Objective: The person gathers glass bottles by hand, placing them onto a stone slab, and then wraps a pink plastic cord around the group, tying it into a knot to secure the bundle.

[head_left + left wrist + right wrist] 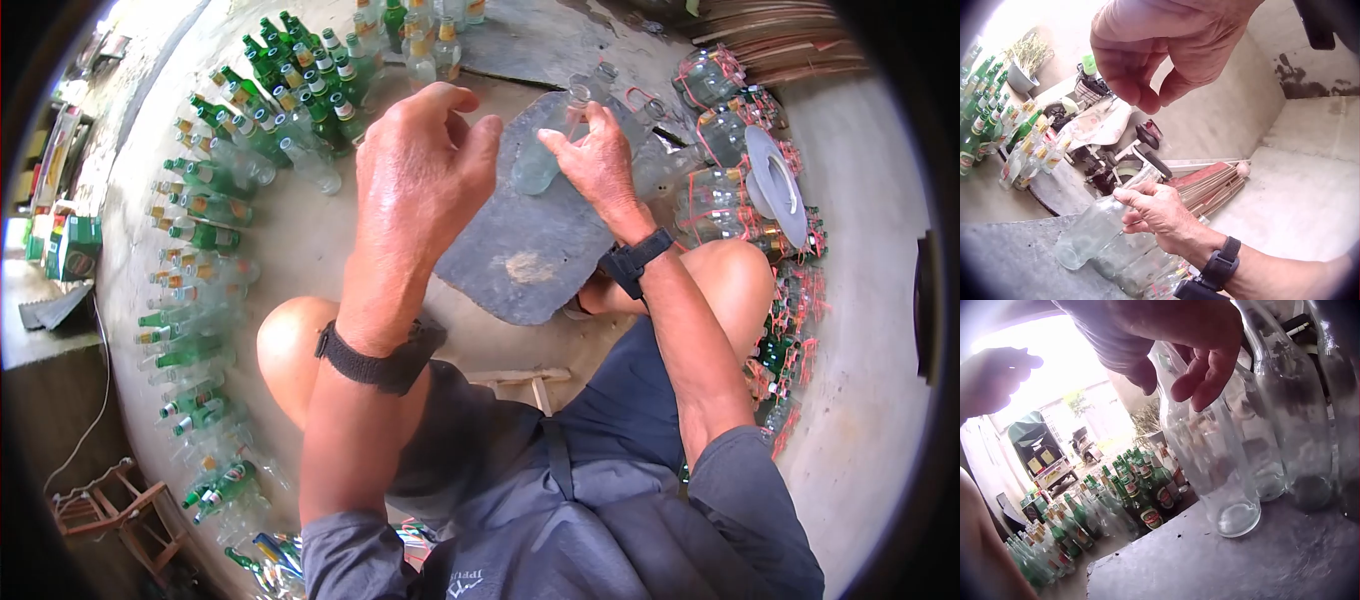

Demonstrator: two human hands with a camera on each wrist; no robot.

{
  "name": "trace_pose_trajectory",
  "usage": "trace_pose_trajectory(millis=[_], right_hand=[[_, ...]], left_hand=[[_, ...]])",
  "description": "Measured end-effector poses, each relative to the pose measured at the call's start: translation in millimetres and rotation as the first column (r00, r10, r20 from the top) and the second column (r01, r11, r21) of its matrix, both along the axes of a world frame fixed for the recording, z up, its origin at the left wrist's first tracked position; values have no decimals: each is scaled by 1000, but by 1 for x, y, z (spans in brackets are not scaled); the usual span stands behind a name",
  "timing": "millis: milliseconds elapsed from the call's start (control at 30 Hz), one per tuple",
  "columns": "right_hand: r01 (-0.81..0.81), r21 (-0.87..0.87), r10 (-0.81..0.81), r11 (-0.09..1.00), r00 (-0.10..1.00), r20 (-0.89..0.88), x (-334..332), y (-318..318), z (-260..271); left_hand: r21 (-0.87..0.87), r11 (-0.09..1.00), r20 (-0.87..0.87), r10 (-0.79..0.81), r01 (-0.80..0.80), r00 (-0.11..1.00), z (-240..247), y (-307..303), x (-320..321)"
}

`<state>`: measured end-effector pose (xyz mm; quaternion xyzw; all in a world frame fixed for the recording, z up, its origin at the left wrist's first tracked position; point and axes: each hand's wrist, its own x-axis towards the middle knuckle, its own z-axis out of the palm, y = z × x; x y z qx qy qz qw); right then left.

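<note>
My right hand (603,168) grips a clear glass bottle (536,168) near its neck. The bottle's base is at the dark stone slab (500,255); in the right wrist view the bottle (1219,475) stands beside several other clear bottles (1300,431). My left hand (418,170) is raised above the slab's left side, apart from the bottle. Its fingers hang loosely curled, the thumb near the fingertips, and nothing shows between them in the left wrist view.
Rows of green and clear bottles (205,235) curve along the left. Bundles of bottles tied with pink cord (715,195) line the right, a grey round lid-like disc (775,185) on them. Bundled wooden strips (1210,194) lie behind. A wooden stool (115,510) is at lower left.
</note>
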<state>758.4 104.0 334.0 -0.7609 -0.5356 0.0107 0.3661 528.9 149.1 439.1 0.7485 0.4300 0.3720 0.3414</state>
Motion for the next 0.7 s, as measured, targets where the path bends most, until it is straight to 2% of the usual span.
trace_pose_trajectory(millis=[67, 133, 200, 267, 300, 333, 367, 400, 467, 533, 600, 667, 700], right_hand=[[4, 30, -5, 1000, 999, 34, -2, -10, -4], [28, 66, -17, 997, 987, -157, -10, -29, -4], [37, 10, -35, 999, 989, -145, -11, -52, -13], [-24, -171, -26, 985, 958, -285, -1, -76, -33], [-18, -171, -32, 985, 958, -285, -1, -88, -38], [65, -233, -177, 970, 849, -498, -1, -99, -40], [128, -310, -312, 942, 675, -669, 2, -107, -45], [135, -309, -316, 941, 673, -669, 9, -114, -56], [368, -319, -483, 873, 564, -670, 22, -127, -78], [391, -361, -527, 847, 529, -665, 33, -128, -78], [503, -291, -582, 813, 697, -419, 48, -122, -95], [500, -279, -571, 820, 676, -465, 56, -117, -100], [449, -283, -530, 848, 697, -483, 59, -114, -104]], left_hand=[[-15, 1000, -4, -12, 12, 1000, 0, 0, 0], [-68, 998, 4, 8, -8, 1000, 1, -2, 0], [-63, 998, 10, -4, 5, 1000, -3, -1, 2], [15, 998, -107, -51, 53, 993, -5, 0, 4], [15, 998, -106, -57, 59, 993, -7, 0, 7], [-1, 997, -145, -72, 73, 987, -9, 0, 10], [-17, 996, -183, -88, 86, 979, -12, -1, 13], [-16, 996, -182, -94, 93, 979, -16, -1, 17], [6, 992, -248, -120, 126, 961, -28, 1, 27], [-39, 988, -282, -154, 149, 947, -36, 3, 37], [-20, 984, -320, -175, 178, 931, -46, 4, 47], [-61, 980, -325, -200, 191, 924, -54, 8, 57], [-91, 978, -304, -208, 189, 930, -57, 9, 61]])
